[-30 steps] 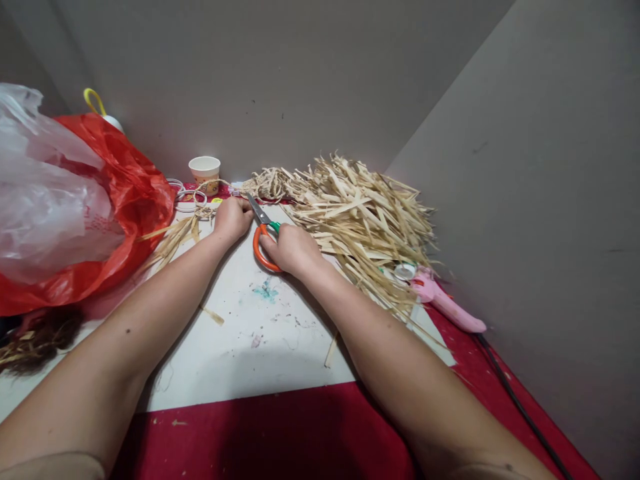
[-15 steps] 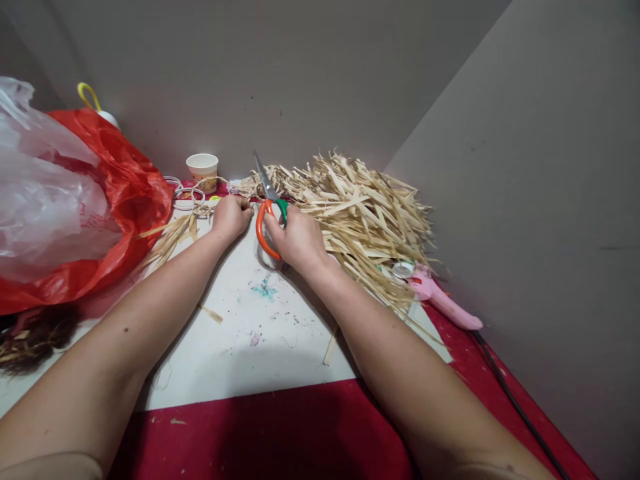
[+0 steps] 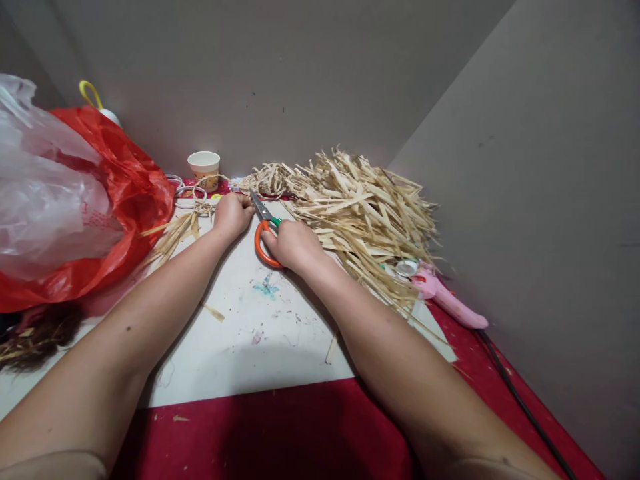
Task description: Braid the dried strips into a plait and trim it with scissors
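Note:
My right hand (image 3: 295, 245) is wrapped round scissors (image 3: 268, 245) with an orange and a green handle. Their blades point away and to the left, with the tips close to the fingers of my left hand (image 3: 233, 215). Those left fingers are pinched together, and what they hold is too small to make out. Twisted straw cord (image 3: 267, 180) lies in a bunch just beyond both hands. To the left of my left hand are a small coil of cord (image 3: 205, 209) and several dry straw strips (image 3: 174, 239).
A big heap of dry straw (image 3: 370, 207) lies at the right, beside a pink glue gun (image 3: 447, 300) with a black cable. At the back stands a paper cup (image 3: 205, 167) near white rings (image 3: 193, 195). Red and clear plastic bags (image 3: 145, 193) fill the left side. A white board (image 3: 225, 360) covers the red table.
The scissors have tipped down and their blade tips have come to the fingers of my left hand. My right hand has lowered slightly, while the left has stayed nearly still.

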Available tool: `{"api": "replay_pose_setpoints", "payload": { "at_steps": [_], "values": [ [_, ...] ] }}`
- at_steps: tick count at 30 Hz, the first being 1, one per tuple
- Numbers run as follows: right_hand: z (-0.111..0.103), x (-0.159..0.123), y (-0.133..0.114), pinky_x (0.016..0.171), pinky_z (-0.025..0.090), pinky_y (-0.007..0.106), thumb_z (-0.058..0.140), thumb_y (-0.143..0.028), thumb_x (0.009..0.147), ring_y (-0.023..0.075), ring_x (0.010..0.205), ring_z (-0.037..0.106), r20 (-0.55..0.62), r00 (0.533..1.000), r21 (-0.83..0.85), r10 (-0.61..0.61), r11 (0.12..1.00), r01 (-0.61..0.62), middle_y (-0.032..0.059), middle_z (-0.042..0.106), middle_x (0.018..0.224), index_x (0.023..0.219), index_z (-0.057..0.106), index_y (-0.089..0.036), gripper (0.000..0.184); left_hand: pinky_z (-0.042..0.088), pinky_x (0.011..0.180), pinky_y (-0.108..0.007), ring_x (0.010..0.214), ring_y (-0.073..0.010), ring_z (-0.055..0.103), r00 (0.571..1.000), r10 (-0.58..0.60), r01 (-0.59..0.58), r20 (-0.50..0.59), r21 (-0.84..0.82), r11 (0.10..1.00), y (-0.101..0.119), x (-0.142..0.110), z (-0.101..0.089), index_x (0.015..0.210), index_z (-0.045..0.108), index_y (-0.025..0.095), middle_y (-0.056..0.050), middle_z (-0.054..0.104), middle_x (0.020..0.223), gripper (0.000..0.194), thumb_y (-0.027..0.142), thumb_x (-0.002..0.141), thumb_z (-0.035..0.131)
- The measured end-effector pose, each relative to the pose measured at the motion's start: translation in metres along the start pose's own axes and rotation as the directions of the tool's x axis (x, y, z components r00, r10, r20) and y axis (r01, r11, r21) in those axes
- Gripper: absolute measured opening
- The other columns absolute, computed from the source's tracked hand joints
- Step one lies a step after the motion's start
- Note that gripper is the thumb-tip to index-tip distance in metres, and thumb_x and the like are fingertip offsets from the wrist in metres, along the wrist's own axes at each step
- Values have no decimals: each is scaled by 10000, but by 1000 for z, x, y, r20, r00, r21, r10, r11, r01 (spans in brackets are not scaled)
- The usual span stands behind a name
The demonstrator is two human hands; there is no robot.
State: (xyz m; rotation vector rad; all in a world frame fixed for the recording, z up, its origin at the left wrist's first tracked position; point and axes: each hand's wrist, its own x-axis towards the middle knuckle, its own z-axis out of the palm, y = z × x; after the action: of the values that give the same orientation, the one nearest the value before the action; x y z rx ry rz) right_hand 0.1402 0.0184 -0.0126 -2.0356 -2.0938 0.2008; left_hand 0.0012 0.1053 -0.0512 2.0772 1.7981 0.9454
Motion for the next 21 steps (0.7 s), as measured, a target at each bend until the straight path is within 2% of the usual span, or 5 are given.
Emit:
{"api": "replay_pose_setpoints", "payload": {
  "at_steps": [5, 10, 13, 17, 21],
  "values": [
    [1, 0, 0, 791, 452, 336, 344, -526, 914, 295, 935, 656, -154, 988, 36, 31, 999, -26, 208, 686, 975, 1061, 607, -95, 525, 430, 708, -291, 714, -189, 598, 1000, -16, 15, 25, 9, 1000, 1, 1, 0, 817, 753, 144, -70, 721, 764, 236, 243, 728, 559],
    [5, 2, 3, 757, 456, 331, 431, -474, 877, 303, 930, 657, -7, 1000, -7, 2, 1000, -2, 204, 693, 962, 979, 660, -107, 445, 430, 714, -298, 709, -195, 600, 1000, -14, 14, 3, 6, 1000, 0, 2, 1, 788, 747, 148, -77, 720, 760, 209, 249, 722, 577],
    [4, 4, 9, 712, 445, 318, 418, -522, 865, 290, 877, 658, -100, 994, 39, 32, 999, -28, 188, 698, 918, 945, 669, -117, 483, 430, 708, -290, 730, -197, 616, 1000, 1, -1, -9, 5, 1000, 0, 1, 1, 801, 753, 144, -87, 728, 786, 216, 243, 719, 580],
    [-1, 6, 14, 651, 405, 277, 440, -537, 836, 219, 746, 623, -243, 970, 168, 19, 986, 22, 109, 687, 792, 850, 658, -145, 449, 436, 691, -290, 715, -198, 622, 1000, 5, -5, -1, 7, 1000, 0, 1, 0, 806, 757, 147, -88, 730, 773, 227, 249, 725, 571],
    [-2, 7, 19, 571, 340, 244, 486, -528, 788, 149, 607, 510, -265, 963, 319, 54, 947, 35, 30, 600, 631, 705, 614, -164, 395, 447, 692, -288, 740, -200, 635, 1000, -4, 4, 13, -5, 1000, -2, 1, 0, 804, 757, 159, -84, 736, 788, 223, 238, 714, 569]
  ]
}}
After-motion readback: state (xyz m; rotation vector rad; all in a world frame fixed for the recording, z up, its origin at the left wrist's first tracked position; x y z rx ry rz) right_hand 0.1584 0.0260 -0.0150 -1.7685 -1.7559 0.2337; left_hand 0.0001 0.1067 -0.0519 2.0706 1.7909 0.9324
